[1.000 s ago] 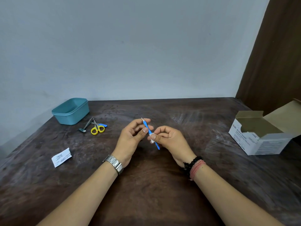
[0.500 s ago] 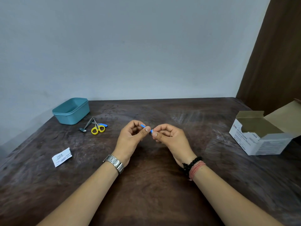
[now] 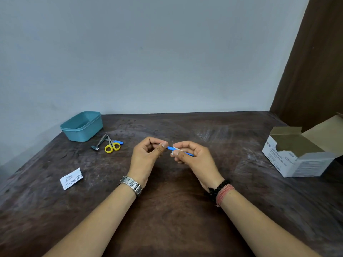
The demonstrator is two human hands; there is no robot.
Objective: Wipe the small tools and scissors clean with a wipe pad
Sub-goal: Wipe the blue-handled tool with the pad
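One teal plastic tub (image 3: 81,126), one yellow-handled scissors (image 3: 112,146), one steel nail clipper (image 3: 99,142), two blue slim tools (image 3: 169,148), one open cardboard box (image 3: 300,154), one white torn sachet (image 3: 71,178).

Above the dark wooden table (image 3: 167,219), the left hand (image 3: 146,156) is pinching 1 end of a thin blue tool (image 3: 169,148) while the right hand (image 3: 193,158) is pressing a white wipe pad (image 3: 176,148) around its shaft. Yellow-handled scissors (image 3: 112,145) are lying beside a teal tub (image 3: 82,126).

Tub (image 3: 81,126) far left on tabletop (image 3: 167,210), scissors (image 3: 111,145) just right of it; packet (image 3: 71,178) nearer left; box (image 3: 300,160) far right
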